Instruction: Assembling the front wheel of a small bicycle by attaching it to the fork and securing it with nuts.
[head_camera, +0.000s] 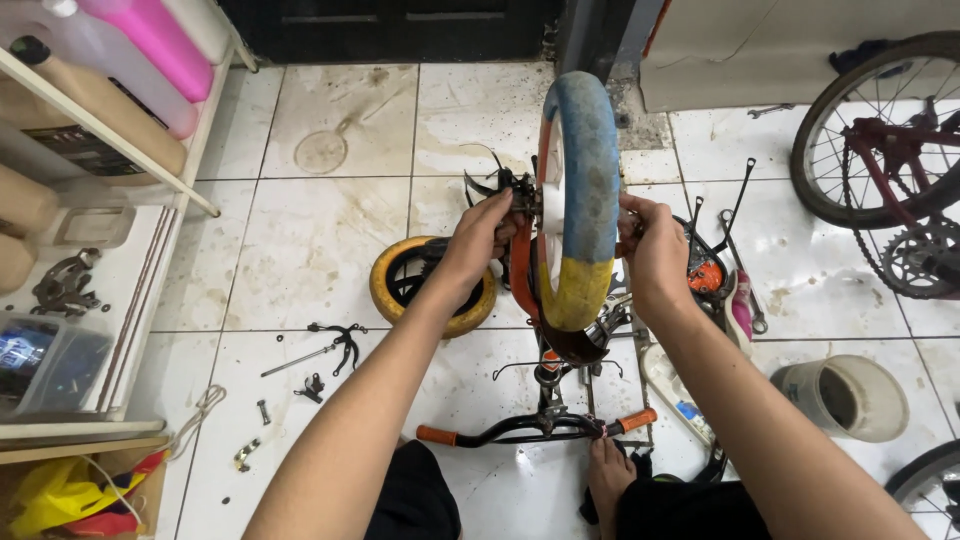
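A stained white tiled floor (330, 230) filled the view, and at its centre an upturned small bicycle stood with its black handlebar with orange grips (540, 428) lying crosswise toward six o'clock. Its front wheel, a white plastic rim wearing a worn solid tyre of blue and yellow foam (580, 200), rose edge-on to the camera, so its axle ran from nine o'clock to three o'clock and each end met a hand. The left hand (480, 240) came in from nine o'clock, fingers curled and pinching at the dark hub hardware; the right hand (655, 250) closed in from three o'clock, fingers bent around the opposite axle end, what they pinched hidden by the tyre. Both sat equally near the hub. A larger spoked bicycle wheel with maroon frame and chainring (880, 150) stood at two o'clock, a loose yellow-tyred small wheel (400, 285) lay at nine o'clock, a grimy plastic bucket (845, 398) at four o'clock, and a black brake caliper (340, 340) at eight o'clock.
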